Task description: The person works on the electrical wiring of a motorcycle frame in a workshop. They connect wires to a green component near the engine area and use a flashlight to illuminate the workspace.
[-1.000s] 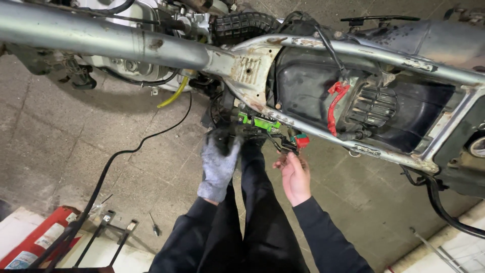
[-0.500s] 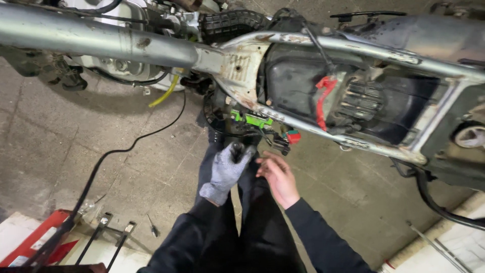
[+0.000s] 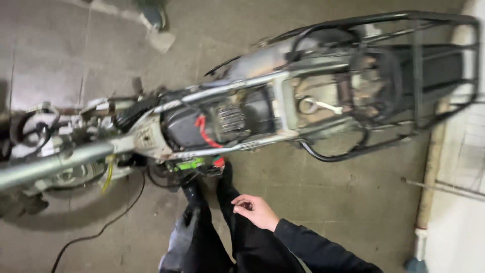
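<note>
Right hand (image 3: pixel 256 211): bare, drawn back near the legs, fingers loosely curled, thumb to fingertips; possibly pinching something tiny, cannot tell through the blur.
Left hand (image 3: pixel 180 237): grey-gloved, low beside the left leg, blurred; grip unreadable, nothing plainly in it.
Green connector (image 3: pixel 190 164): on the near frame rail, just beyond the feet, red piece just right of it; untouched now.
Motorcycle frame (image 3: pixel 252 83): stripped, lying across the scene, rear rack (image 3: pixel 429 65) far right, wrench (image 3: pixel 323 106) resting in the open tail section.
Cable (image 3: pixel 101 230): black, trailing over the concrete floor (image 3: pixel 328 202) at near left.
Change: half a second ago both hands at the connector; now both pulled off it.
Meaning: wiring work paused or finished there.
View: wider than before, whole rear end showing.
</note>
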